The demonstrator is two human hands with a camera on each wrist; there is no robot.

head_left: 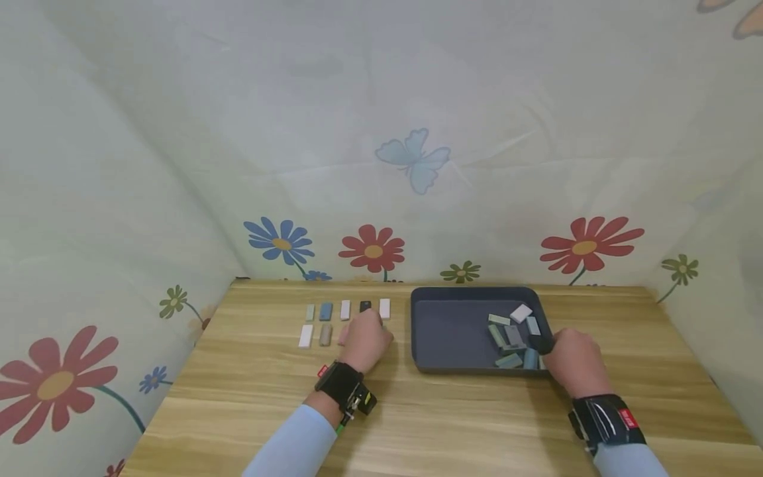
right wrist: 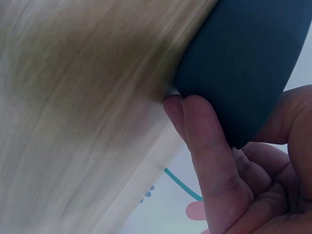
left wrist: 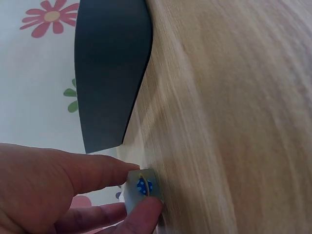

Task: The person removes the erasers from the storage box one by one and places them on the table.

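My left hand [head_left: 365, 341] pinches a small pale green block [left wrist: 132, 194] with a blue dotted planet print, between thumb and fingers, close over the wooden table. That hand is at the right end of two rows of small blocks. Partly hidden by it are a pink block [head_left: 343, 335] and a black block [head_left: 365, 305]. My right hand [head_left: 579, 361] grips the right side of the dark tray [head_left: 420, 331], fingers against its outer wall in the right wrist view. Several green, blue, grey and white blocks [head_left: 514, 336] lie heaped in the tray's right half.
In the rows are white [head_left: 305, 336], beige [head_left: 325, 335], blue [head_left: 325, 311] and pale green [head_left: 310, 313] blocks, left of the tray. A white block [head_left: 385, 308] lies nearest the tray's left wall. A flower-printed cloth [head_left: 489, 218] hangs behind the table [head_left: 453, 424].
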